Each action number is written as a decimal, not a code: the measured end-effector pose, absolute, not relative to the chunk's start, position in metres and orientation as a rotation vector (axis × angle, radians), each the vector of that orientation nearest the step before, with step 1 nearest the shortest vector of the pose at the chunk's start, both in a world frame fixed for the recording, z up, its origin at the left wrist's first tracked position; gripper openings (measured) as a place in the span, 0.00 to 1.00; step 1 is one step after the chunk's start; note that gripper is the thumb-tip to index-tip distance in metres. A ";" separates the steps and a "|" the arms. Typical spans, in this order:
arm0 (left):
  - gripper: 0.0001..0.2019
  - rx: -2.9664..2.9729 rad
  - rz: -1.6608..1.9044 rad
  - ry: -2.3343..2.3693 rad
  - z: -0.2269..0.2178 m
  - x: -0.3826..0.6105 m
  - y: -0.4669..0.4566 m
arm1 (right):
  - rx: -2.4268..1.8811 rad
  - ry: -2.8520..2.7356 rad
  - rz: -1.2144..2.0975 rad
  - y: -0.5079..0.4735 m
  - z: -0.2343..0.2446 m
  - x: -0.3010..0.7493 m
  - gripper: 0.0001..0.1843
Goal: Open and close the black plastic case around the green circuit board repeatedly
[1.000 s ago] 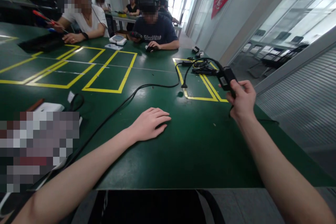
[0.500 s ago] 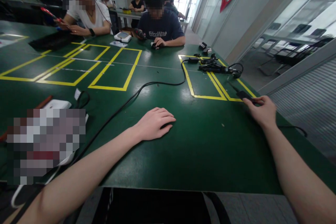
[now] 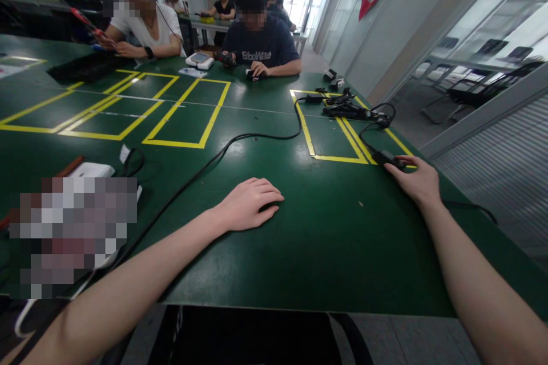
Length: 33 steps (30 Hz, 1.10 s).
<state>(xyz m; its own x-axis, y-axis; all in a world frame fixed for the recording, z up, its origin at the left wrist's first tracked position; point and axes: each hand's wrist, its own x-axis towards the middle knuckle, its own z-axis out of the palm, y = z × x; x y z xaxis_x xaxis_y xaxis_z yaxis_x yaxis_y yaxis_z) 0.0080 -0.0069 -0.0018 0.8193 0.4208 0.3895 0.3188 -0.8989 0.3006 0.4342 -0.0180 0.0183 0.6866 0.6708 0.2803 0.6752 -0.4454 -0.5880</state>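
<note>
My left hand rests palm down on the green table. Its fingers are stretched out with a gap at the thumb, and nothing is in it. Over to the right, my right hand has thumb and fingers closed around a small black power adapter, low at the table's surface. A thin black cord runs from its far end toward a bundle of black gear. Behind the wrist, another black cable trails to the table's right edge.
Yellow tape rectangles mark the table. A long black cable crosses it to the left of my left hand. White items, partly blurred out, and a white box lie at left. Opposite, a person in a dark shirt and another in white handle things.
My right hand has moved slightly left with the adapter, which now sits lower beside the tape. The cord ahead of it shows a clearer curve. My left hand stays nearly in place.
</note>
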 end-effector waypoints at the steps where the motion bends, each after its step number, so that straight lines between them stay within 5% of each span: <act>1: 0.11 2.777 0.667 0.574 -0.002 0.008 -0.007 | -2.192 -1.007 -0.010 -0.018 0.018 0.435 0.13; 12: 0.10 2.772 0.683 0.553 -0.002 0.008 -0.009 | -2.216 -0.801 0.059 -0.014 0.014 0.441 0.24; 23: 0.11 2.753 0.680 0.546 -0.001 0.008 -0.010 | -2.181 -0.955 -0.008 -0.018 0.019 0.431 0.48; 30: 0.11 2.745 0.674 0.540 -0.001 0.007 -0.009 | -2.178 -1.031 -0.116 -0.015 0.018 0.435 0.48; 33: 0.10 2.748 0.655 0.539 0.001 0.008 -0.010 | -2.149 -1.014 -0.218 -0.013 0.008 0.448 0.40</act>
